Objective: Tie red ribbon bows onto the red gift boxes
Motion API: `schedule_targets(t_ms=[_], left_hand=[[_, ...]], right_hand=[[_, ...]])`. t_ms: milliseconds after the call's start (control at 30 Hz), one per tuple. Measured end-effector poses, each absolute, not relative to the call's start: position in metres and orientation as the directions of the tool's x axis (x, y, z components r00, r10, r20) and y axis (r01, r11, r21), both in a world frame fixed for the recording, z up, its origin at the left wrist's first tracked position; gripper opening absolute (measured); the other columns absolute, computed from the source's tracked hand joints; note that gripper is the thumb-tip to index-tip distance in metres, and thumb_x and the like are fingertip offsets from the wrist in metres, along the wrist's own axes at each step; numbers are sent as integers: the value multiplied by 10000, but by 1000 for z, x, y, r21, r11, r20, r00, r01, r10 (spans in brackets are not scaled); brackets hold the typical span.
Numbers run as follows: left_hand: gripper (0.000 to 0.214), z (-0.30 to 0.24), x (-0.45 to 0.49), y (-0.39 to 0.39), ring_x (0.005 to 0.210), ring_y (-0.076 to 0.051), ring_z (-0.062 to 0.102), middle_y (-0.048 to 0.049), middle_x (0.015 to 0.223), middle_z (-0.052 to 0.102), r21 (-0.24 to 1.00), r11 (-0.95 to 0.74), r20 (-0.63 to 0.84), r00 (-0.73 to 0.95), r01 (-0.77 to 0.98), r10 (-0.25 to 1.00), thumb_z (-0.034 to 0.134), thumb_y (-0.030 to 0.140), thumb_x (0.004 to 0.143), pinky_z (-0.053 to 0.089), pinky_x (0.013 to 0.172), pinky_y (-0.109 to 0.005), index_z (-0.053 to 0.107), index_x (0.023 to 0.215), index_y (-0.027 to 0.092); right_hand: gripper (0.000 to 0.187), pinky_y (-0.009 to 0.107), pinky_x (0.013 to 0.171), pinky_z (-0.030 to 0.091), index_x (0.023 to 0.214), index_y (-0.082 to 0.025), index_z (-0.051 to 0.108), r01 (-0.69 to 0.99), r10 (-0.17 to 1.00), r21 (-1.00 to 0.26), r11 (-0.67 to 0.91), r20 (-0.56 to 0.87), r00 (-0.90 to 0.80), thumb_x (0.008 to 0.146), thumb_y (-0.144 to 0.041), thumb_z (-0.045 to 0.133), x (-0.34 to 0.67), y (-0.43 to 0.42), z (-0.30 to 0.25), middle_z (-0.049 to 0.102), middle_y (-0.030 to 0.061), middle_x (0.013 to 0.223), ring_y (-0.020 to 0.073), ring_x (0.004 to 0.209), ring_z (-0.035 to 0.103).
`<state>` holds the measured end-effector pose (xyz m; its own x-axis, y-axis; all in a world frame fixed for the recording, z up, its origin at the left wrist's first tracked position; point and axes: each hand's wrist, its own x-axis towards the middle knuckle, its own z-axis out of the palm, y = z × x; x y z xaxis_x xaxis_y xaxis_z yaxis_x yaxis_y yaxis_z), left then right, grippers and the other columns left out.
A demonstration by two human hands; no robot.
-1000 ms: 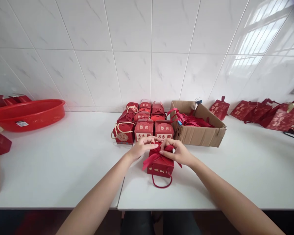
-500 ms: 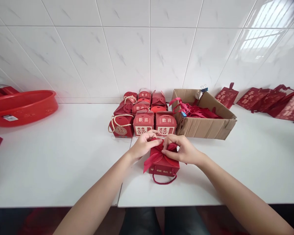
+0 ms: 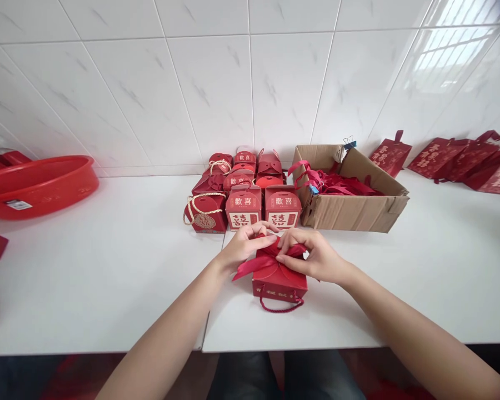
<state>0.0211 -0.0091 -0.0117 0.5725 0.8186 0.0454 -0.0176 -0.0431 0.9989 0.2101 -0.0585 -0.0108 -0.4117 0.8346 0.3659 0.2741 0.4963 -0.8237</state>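
Note:
A small red gift box with gold lettering stands on the white table in front of me, its dark red cord handle drooping over the near side. Across its top lies a red ribbon, one tail pointing out to the left. My left hand is closed at the ribbon's left side, thumb and fingers together on it. With thumb and forefinger, my right hand pinches the ribbon near the middle of the lid. The knot itself is partly covered by my fingers.
Several red gift boxes stand in rows behind my hands. A cardboard box of red ribbons is right of them. Red paper bags lean along the wall at far right. A red plastic basin sits at far left.
The ribbon's left tail has swung up and outward to the left. Both hands keep their grip near the lid. The camera view has shifted slightly.

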Motion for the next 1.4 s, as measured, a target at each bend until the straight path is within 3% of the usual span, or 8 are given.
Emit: schedule_targets(t_ms=[167,300,433,667,1033,1167,1300,1400], left_hand=[[307,-14,18,-12,971,-212,573,-55,1025,613,992,29,50,606,-119,794,575,393,826,424,866,-343,519,630,164],[309,-17,15,-13,1067,-234,543,-63,1135,596,990,20,64,589,-136,806,614,349,806,413,912,-339,506,594,153],[288,-19,14,-11,959,-201,566,-64,1123,603,978,77,56,606,-192,794,623,325,799,423,856,-325,508,606,145],[383,-21,15,-12,713,-148,538,-75,1011,620,960,96,93,623,-263,776,550,378,841,424,712,-307,452,548,151],[395,-28,14,-4,768,-183,587,-90,1064,617,945,79,135,599,-318,789,515,473,838,446,720,-328,566,618,150],[381,-28,15,-3,859,-213,609,-101,1082,607,923,98,147,575,-372,805,526,498,822,465,740,-323,653,756,145],[369,-29,17,-3,848,-201,605,-83,980,626,903,162,80,527,-397,846,506,501,833,471,725,-295,641,853,158],[406,-32,19,-4,679,-150,578,-61,867,629,900,240,5,559,-363,829,489,533,837,450,627,-259,635,854,154]], right_hand=[[258,341,840,444,673,-191,444,92,844,-889,448,388,-370,825,-299,622,217,-59,-14,634,67,962,184,906,572],[282,378,925,413,651,-178,493,-48,889,-949,312,310,-336,849,-349,597,221,-53,-21,623,72,1058,210,1028,557],[247,349,910,417,711,-189,588,-177,909,-966,188,239,-341,863,-383,579,222,-49,-30,624,47,1060,205,1045,553],[255,316,882,410,871,-239,699,-190,910,-967,168,227,-348,905,-411,514,225,-46,-34,621,31,1072,202,1043,554],[298,380,927,419,974,-209,592,-135,910,-944,300,326,-256,934,-417,382,229,-30,-42,651,59,1008,199,1001,589],[277,417,950,424,1084,-200,549,123,929,-958,259,212,-303,822,-251,474,260,-25,-42,633,73,1068,207,1031,585],[797,476,1030,385,1446,-270,251,464,839,-848,257,-43,-543,747,-263,634,292,-52,-41,505,106,1335,249,1219,498],[1081,490,1114,270,1495,-299,81,549,832,-800,242,-120,-541,660,-372,763,287,-78,-45,274,97,1515,282,1392,268]])
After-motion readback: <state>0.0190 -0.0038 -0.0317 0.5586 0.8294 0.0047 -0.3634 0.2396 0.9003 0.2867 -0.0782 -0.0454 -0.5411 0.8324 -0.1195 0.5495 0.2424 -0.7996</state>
